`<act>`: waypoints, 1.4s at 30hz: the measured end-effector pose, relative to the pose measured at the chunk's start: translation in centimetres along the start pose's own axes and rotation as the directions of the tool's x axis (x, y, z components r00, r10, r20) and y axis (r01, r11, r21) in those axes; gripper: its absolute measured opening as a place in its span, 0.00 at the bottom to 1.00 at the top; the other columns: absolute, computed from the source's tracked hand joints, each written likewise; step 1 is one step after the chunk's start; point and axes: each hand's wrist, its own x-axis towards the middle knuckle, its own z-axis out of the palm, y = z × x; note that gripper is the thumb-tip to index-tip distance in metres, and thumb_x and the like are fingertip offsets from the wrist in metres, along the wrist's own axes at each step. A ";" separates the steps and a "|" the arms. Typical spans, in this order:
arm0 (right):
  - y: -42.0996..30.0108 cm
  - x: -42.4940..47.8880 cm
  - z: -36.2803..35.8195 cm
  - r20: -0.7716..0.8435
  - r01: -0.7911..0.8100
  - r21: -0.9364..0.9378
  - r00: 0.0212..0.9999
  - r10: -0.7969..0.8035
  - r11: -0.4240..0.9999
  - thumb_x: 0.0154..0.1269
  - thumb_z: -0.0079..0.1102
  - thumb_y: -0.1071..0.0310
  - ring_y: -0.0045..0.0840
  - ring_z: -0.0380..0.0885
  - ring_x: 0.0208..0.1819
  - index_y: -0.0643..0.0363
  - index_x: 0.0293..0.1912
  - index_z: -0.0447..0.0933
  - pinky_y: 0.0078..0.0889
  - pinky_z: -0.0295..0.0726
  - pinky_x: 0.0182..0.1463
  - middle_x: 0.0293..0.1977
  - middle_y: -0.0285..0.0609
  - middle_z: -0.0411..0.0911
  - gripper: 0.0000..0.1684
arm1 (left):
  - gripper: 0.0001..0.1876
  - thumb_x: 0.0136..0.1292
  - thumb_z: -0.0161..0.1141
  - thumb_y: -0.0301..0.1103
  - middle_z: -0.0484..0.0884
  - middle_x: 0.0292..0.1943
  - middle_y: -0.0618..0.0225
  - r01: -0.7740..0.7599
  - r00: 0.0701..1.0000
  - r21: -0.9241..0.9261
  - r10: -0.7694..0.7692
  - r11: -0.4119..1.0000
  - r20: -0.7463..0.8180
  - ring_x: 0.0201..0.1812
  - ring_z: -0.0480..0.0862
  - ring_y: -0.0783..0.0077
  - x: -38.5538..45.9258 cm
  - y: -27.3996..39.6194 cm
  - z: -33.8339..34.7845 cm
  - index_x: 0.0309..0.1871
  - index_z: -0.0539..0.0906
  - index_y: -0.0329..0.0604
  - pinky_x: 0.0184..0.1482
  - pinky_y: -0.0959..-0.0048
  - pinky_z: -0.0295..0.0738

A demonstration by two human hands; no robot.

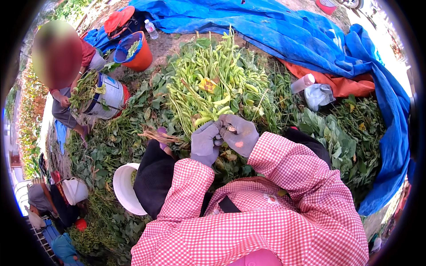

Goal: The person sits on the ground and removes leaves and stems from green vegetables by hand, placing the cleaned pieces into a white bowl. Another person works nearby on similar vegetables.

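My left hand [203,143] and my right hand [241,136], both in grey gloves, meet in front of my chest. Their fingers are curled with the tips close together. Whatever may be between them is hidden. The right glove has a pinkish patch on its back. Just beyond the fingertips, green soybean pods [216,111] hang at the near side of a large heap of soybean plants [213,69]. A yellow wrapper [207,85] lies on that heap. Left of my left hand is a bundle of bare brown stalks [163,135].
A white bucket [128,189] stands by my left leg. At left, a person [87,63] handles plants over a white pail [108,96]. Beyond are an orange bucket [141,55] and a water bottle [151,29]. Blue tarpaulin [266,23] borders the far and right sides, near a tumbler [302,83].
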 end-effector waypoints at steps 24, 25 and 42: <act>-1.7 1.9 -3.5 0.404 -0.494 0.094 0.812 0.420 0.864 0.57 0.60 0.69 0.15 0.65 0.16 0.69 0.30 0.78 0.21 0.62 0.18 0.19 0.37 0.73 0.10 | 0.11 0.56 0.58 0.27 0.78 0.30 0.62 -0.536 0.831 0.816 0.303 0.216 0.466 0.34 0.75 0.76 -0.5 1.1 -1.4 0.41 0.77 0.32 0.39 0.76 0.71; -1.8 2.0 -3.5 0.401 -0.491 0.093 0.815 0.419 0.866 0.57 0.60 0.70 0.15 0.65 0.16 0.69 0.30 0.78 0.21 0.62 0.18 0.19 0.37 0.73 0.10 | 0.11 0.56 0.58 0.27 0.77 0.30 0.61 -0.554 0.821 0.804 0.302 0.215 0.485 0.34 0.75 0.74 -0.3 1.1 -1.7 0.42 0.77 0.32 0.39 0.75 0.71; -1.0 1.6 -3.3 0.415 -0.520 0.036 0.784 0.460 0.853 0.56 0.63 0.66 0.17 0.69 0.20 0.64 0.26 0.79 0.24 0.66 0.21 0.20 0.36 0.76 0.11 | 0.13 0.52 0.59 0.26 0.78 0.32 0.48 -0.567 0.726 0.820 0.420 -0.082 0.544 0.37 0.78 0.46 0.0 0.5 -1.8 0.43 0.77 0.35 0.38 0.62 0.73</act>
